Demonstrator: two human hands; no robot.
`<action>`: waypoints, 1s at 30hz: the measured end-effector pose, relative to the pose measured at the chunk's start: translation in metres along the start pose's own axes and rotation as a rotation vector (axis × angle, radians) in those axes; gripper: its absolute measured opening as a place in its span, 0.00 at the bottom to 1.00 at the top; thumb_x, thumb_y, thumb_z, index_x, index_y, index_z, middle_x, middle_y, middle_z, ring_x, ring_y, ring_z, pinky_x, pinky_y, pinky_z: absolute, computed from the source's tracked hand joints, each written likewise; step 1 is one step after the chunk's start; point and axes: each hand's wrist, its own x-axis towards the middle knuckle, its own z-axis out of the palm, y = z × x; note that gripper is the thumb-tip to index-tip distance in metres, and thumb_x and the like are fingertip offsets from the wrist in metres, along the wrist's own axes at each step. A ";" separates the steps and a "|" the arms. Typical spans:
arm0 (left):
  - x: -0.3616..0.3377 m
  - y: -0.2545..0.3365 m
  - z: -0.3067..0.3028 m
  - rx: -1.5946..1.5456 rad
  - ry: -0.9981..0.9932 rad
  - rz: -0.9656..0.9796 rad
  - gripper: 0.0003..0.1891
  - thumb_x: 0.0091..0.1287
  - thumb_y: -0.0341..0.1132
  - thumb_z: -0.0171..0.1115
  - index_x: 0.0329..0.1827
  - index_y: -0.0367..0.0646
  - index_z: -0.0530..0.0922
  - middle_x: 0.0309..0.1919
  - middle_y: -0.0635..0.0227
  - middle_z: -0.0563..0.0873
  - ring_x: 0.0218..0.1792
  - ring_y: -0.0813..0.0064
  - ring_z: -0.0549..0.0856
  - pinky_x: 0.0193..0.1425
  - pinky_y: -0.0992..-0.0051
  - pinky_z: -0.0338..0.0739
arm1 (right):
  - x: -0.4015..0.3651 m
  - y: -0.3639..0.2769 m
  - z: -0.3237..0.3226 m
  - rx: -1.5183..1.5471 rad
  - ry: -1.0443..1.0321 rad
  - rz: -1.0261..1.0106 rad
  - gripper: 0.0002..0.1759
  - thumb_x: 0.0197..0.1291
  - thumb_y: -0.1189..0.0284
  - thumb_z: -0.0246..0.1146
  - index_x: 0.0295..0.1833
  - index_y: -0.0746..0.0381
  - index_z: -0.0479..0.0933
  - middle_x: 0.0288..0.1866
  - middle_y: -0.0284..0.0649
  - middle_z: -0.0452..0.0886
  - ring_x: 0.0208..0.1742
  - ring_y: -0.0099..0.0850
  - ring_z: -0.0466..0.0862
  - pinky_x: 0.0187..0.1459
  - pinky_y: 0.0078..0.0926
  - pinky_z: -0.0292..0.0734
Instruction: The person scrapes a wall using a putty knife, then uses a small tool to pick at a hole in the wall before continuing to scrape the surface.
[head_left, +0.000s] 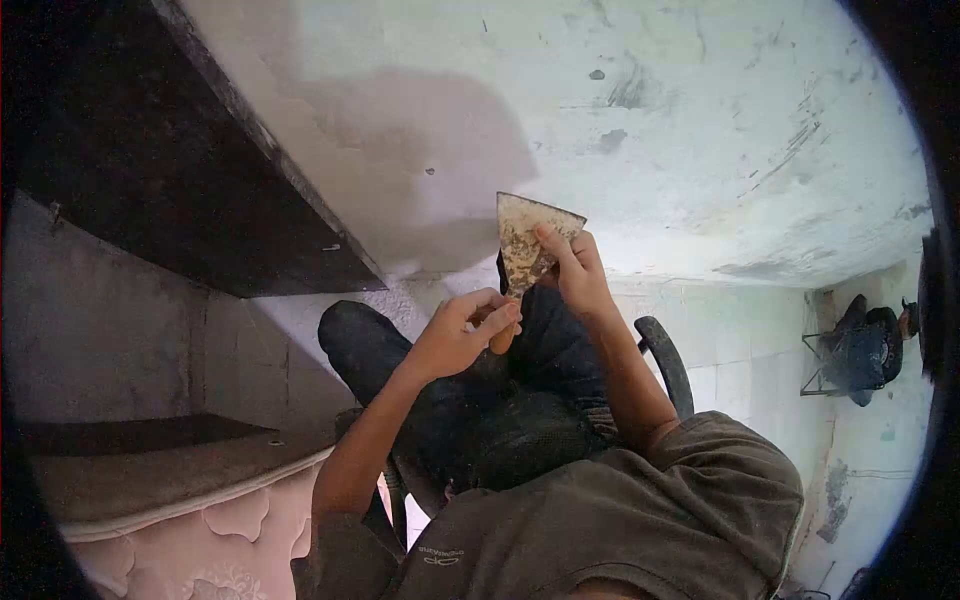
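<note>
A putty knife (522,240) with a wide, stained metal blade and an orange-brown handle is held up in front of my lap, blade upward. Around the lower neck and handle, the fingers of my left hand (462,328) are closed. My right hand (580,272) grips the blade's right side, its thumb lying flat on the near face and its other fingers mostly hidden behind. The blade's top edge is uncovered, and the handle's end shows below my left fingers.
I sit in a chair with a dark armrest (665,368). A scuffed, pale wall (680,150) stands ahead. At upper left is a large dark panel (170,150); a pink mattress (190,550) lies lower left. Dark items (865,345) sit on a metal frame at right.
</note>
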 end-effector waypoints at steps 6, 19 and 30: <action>0.001 0.004 -0.002 0.011 -0.010 -0.041 0.18 0.73 0.45 0.58 0.39 0.35 0.81 0.25 0.69 0.84 0.26 0.82 0.79 0.34 0.76 0.74 | -0.003 -0.005 -0.006 -0.488 -0.037 -0.153 0.21 0.73 0.65 0.55 0.31 0.71 0.78 0.23 0.27 0.77 0.28 0.16 0.71 0.27 0.20 0.67; 0.002 0.007 0.000 0.071 0.028 -0.026 0.18 0.74 0.43 0.56 0.35 0.35 0.80 0.19 0.70 0.79 0.22 0.83 0.76 0.31 0.76 0.72 | 0.000 0.014 -0.012 -0.397 -0.040 -0.288 0.13 0.72 0.68 0.56 0.43 0.68 0.79 0.31 0.32 0.83 0.29 0.17 0.78 0.27 0.16 0.71; 0.014 -0.051 0.005 -0.066 0.144 -0.061 0.18 0.77 0.43 0.50 0.46 0.34 0.79 0.31 0.67 0.83 0.34 0.77 0.81 0.43 0.72 0.76 | 0.021 0.072 0.008 -0.396 -0.274 -0.111 0.16 0.72 0.66 0.54 0.49 0.69 0.80 0.33 0.36 0.81 0.32 0.21 0.78 0.35 0.20 0.73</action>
